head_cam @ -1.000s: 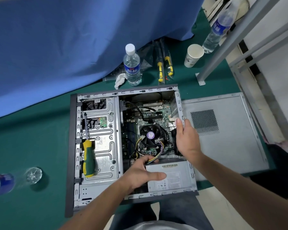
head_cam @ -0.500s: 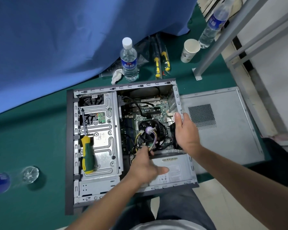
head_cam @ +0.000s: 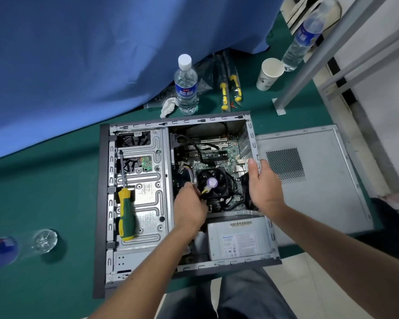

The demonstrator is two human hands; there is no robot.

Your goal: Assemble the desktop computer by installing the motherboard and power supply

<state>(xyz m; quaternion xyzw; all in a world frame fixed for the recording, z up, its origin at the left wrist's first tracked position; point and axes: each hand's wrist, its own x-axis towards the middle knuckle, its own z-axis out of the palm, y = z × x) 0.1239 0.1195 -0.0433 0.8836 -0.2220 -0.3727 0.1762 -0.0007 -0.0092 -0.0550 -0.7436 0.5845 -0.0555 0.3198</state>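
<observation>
Head view: the motherboard (head_cam: pixel 213 155) sits inside the open computer case (head_cam: pixel 136 125) on the green counter (head_cam: pixel 55 180), power supply (head_cam: pixel 237 240) nearer, left hand (head_cam: pixel 189 208) pinching a cable bundle (head_cam: pixel 190 174), right hand (head_cam: pixel 264 185) gripping the case's rear edge.

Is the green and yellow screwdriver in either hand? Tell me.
No, the green and yellow screwdriver lies untouched on the grey metal drive cage, apart from both hands.
</observation>
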